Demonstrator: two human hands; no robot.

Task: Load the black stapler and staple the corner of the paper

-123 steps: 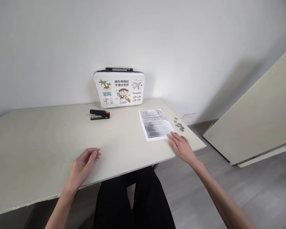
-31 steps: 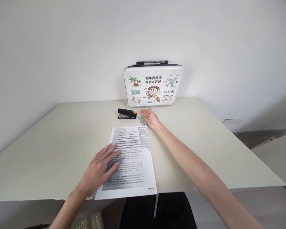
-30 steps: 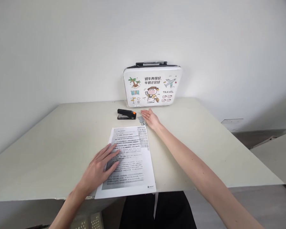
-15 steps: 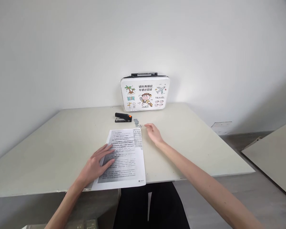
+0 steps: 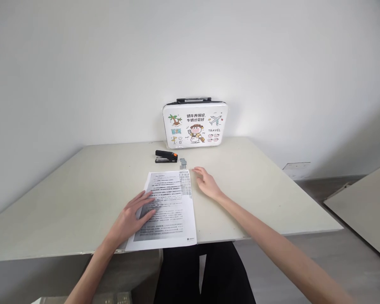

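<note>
A printed sheet of paper [image 5: 174, 236], perhaps a small stack, lies at the front edge of the table. My left hand [image 5: 131, 217] rests flat on its left side with the fingers spread. My right hand [image 5: 206, 182] is just off the paper's upper right corner, its fingers loosely bent and nothing visible in them. Beyond the top edge of the paper is a little heap of grey staple strips [image 5: 183, 163], close to the right fingertips. A black stapler [image 5: 166, 156] with an orange patch lies left of the strips.
A white case [image 5: 195, 126] with cartoon prints and a black handle stands upright against the wall at the back of the pale table [image 5: 247, 185]. A wall plate [image 5: 297, 169] is low on the right. Another pale panel [image 5: 364, 202] stands at the far right.
My right hand has come slightly nearer to me, beside the paper's corner. A small strip that lay apart near its fingertips now appears closer to the heap. The left hand stays on the paper.
</note>
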